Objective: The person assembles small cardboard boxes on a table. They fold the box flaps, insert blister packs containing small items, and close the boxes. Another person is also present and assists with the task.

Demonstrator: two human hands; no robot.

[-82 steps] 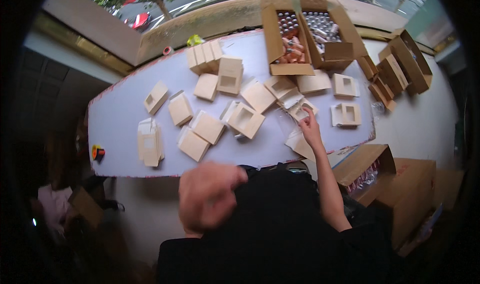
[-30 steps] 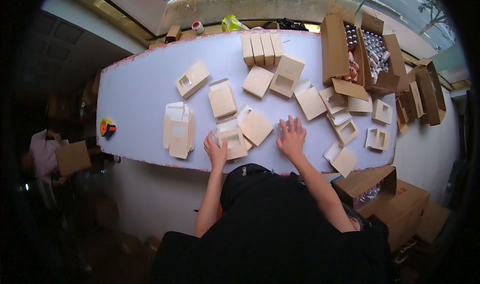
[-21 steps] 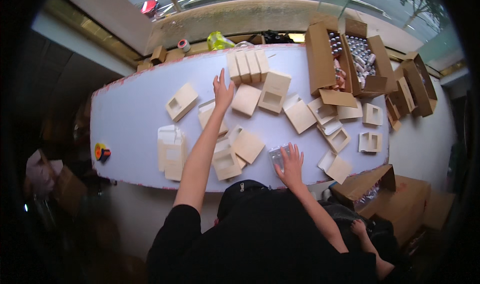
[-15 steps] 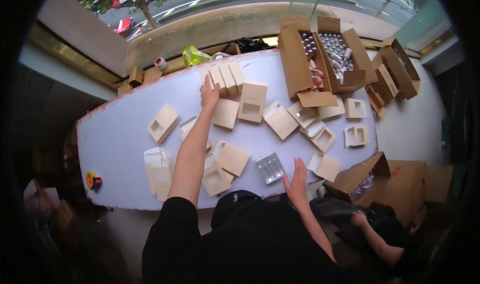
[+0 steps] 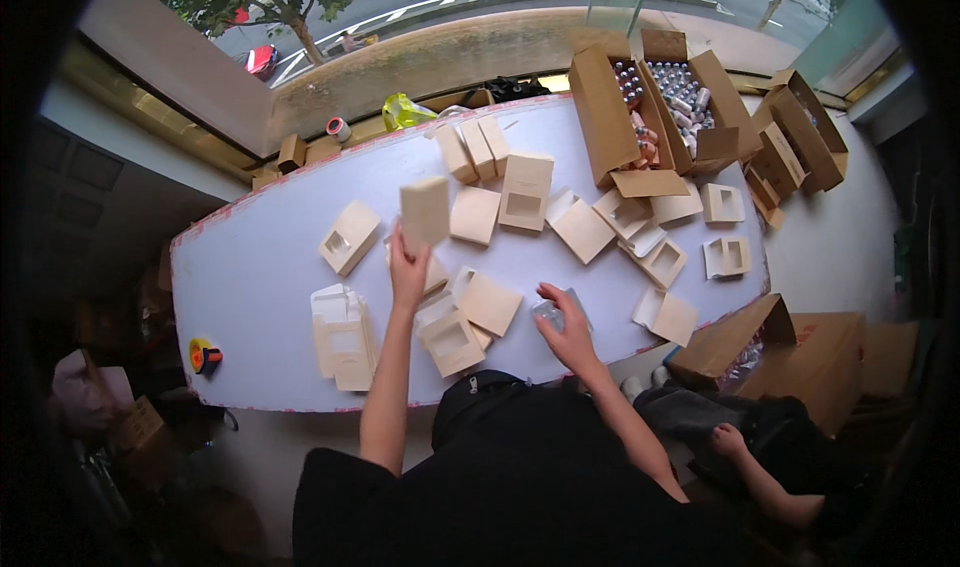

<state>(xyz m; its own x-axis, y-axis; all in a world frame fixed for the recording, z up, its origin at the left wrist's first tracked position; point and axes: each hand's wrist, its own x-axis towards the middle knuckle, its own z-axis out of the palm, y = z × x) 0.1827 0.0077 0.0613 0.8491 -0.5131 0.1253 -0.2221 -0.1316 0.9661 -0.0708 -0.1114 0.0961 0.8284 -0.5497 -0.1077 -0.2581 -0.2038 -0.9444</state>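
My left hand [image 5: 408,272] grips a closed beige cardboard box [image 5: 425,210] by its lower end and holds it up above the table. My right hand [image 5: 570,335] curls over a clear plastic tray [image 5: 547,313] near the front edge, thumb and fingers around it, covering much of it. Between the hands lie beige boxes, among them a window box [image 5: 450,344] and a plain-faced one [image 5: 491,305]. Beyond the raised box, several beige boxes [image 5: 478,147] stand in a row. A taller window box [image 5: 526,192] lies beside them.
Open cartons [image 5: 606,117] of small bottles stand at the back right. More window boxes [image 5: 723,204] lie on the right. Flattened boxes [image 5: 342,339] and a tape roll [image 5: 205,356] are on the left. Another person's hand [image 5: 728,439] shows at lower right, by a large carton [image 5: 815,367].
My left hand has taken a box from the back row and drawn it nearer, raised. My right hand has moved from beside the clear tray to over it, fingers curling in.
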